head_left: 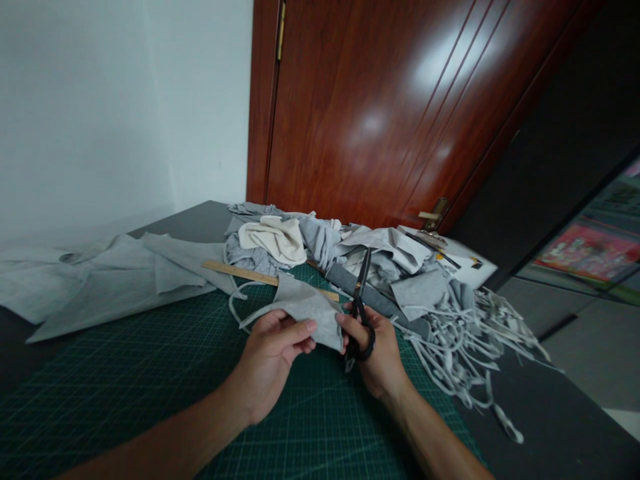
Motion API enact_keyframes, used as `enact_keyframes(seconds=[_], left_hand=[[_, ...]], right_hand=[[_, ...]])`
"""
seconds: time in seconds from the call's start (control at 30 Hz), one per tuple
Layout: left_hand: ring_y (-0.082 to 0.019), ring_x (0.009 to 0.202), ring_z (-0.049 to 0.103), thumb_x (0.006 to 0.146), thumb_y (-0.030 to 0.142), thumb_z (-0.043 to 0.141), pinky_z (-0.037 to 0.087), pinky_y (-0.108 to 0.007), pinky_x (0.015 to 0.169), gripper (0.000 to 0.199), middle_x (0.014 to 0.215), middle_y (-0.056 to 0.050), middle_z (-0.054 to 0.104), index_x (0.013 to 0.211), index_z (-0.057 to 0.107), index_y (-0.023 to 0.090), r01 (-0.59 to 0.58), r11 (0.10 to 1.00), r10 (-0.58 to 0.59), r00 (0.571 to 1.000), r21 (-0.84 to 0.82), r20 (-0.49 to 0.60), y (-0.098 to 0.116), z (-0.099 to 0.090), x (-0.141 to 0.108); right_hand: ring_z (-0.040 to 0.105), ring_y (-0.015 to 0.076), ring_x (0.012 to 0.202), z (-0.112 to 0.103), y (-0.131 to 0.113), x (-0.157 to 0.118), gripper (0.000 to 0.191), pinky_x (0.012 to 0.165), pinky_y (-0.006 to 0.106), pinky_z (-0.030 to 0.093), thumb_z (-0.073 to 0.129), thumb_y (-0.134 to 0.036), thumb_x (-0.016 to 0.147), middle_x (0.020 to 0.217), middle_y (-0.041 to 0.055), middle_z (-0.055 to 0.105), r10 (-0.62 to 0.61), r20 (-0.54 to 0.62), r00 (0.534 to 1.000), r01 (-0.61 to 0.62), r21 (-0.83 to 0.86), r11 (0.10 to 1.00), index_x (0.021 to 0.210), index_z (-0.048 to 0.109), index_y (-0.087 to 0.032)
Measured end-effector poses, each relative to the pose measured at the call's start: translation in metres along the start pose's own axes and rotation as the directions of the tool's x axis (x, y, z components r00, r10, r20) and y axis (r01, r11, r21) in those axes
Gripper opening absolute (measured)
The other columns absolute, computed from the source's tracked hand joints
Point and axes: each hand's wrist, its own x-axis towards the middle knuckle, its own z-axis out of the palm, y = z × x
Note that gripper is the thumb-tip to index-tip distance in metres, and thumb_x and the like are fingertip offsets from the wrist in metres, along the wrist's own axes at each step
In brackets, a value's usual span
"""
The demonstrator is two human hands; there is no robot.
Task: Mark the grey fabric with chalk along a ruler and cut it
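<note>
A piece of grey fabric (313, 308) is pinched at its near edge between the thumb and fingers of my left hand (275, 360). My right hand (377, 350) has a pair of black scissors (361, 287) hooked on its fingers, blades pointing away from me and up. That hand's thumb and fingertips also touch the fabric's right edge. Beneath the fabric, partly covered, lies a wooden ruler (245, 272). A thin grey strip (235, 310) curls out on the fabric's left side. Under both hands is a green cutting mat (190, 373) with a grid.
Wide grey cloth (130, 273) spreads over the table's left side. Bunched fabric with a cream cloth (275, 240) lies at the back. On the right are tangled grey strips (455, 353), a rolled dark grey fabric (375, 300) and a white clipboard (467, 263). Behind stands a wooden door (350, 113).
</note>
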Motion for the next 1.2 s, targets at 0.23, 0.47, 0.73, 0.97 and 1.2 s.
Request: enact_keyframes(seconds=[0.23, 0.47, 0.73, 0.97, 1.2], left_hand=[[-0.023, 0.085, 0.073, 0.078, 0.017, 0.088, 0.057, -0.033, 0.080, 0.019, 0.093, -0.008, 0.082, 0.096, 0.085, 0.017, 0.025, 0.999, -0.018, 0.977, -0.031, 0.210, 0.001, 0.002, -0.002], [-0.020, 0.081, 0.070, 0.073, 0.026, 0.096, 0.054, -0.029, 0.072, 0.025, 0.092, -0.009, 0.081, 0.093, 0.085, 0.017, 0.108, 0.994, -0.108, 0.984, 0.008, 0.143, -0.008, -0.002, 0.000], [-0.029, 0.101, 0.073, 0.077, 0.026, 0.093, 0.059, -0.040, 0.090, 0.031, 0.109, -0.011, 0.083, 0.106, 0.087, 0.019, 0.098, 0.995, -0.099, 0.981, 0.012, 0.167, -0.008, -0.002, 0.002], [-0.027, 0.091, 0.073, 0.071, 0.028, 0.096, 0.059, -0.038, 0.084, 0.035, 0.096, -0.009, 0.082, 0.104, 0.087, 0.020, 0.095, 0.993, -0.105, 0.983, 0.073, 0.150, -0.004, 0.004, 0.002], [-0.026, 0.086, 0.072, 0.073, 0.034, 0.093, 0.056, -0.036, 0.079, 0.029, 0.093, -0.011, 0.081, 0.094, 0.086, 0.016, 0.132, 0.975, -0.159, 0.976, 0.179, 0.147, -0.009, -0.004, 0.004]], right_hand=[[0.052, 0.0108, 0.042, -0.003, 0.002, 0.001, 0.055, 0.043, 0.019, 0.045, 0.097, -0.051, 0.067, 0.051, -0.0077, 0.061, -0.021, 0.003, 1.000, 0.021, -0.024, 0.999, 0.097, 0.066, -0.017], [0.056, 0.0125, 0.041, -0.004, 0.003, 0.001, 0.055, 0.041, 0.021, 0.046, 0.100, -0.049, 0.066, 0.055, -0.0059, 0.065, -0.050, 0.044, 0.998, 0.053, -0.085, 0.995, 0.097, 0.068, -0.017], [0.056, 0.0145, 0.039, -0.002, 0.002, 0.000, 0.060, 0.039, 0.022, 0.045, 0.101, -0.055, 0.066, 0.051, -0.0056, 0.064, -0.057, 0.102, 0.993, 0.072, -0.154, 0.985, 0.100, 0.066, -0.019], [0.055, 0.0140, 0.039, -0.002, 0.001, 0.002, 0.060, 0.040, 0.022, 0.046, 0.100, -0.057, 0.066, 0.051, -0.0060, 0.064, -0.054, 0.110, 0.992, 0.073, -0.180, 0.981, 0.098, 0.065, -0.020], [0.055, 0.0141, 0.039, -0.002, 0.002, 0.003, 0.059, 0.040, 0.023, 0.049, 0.103, -0.049, 0.064, 0.051, -0.0062, 0.065, -0.040, 0.118, 0.992, 0.060, -0.174, 0.983, 0.098, 0.065, -0.020]])
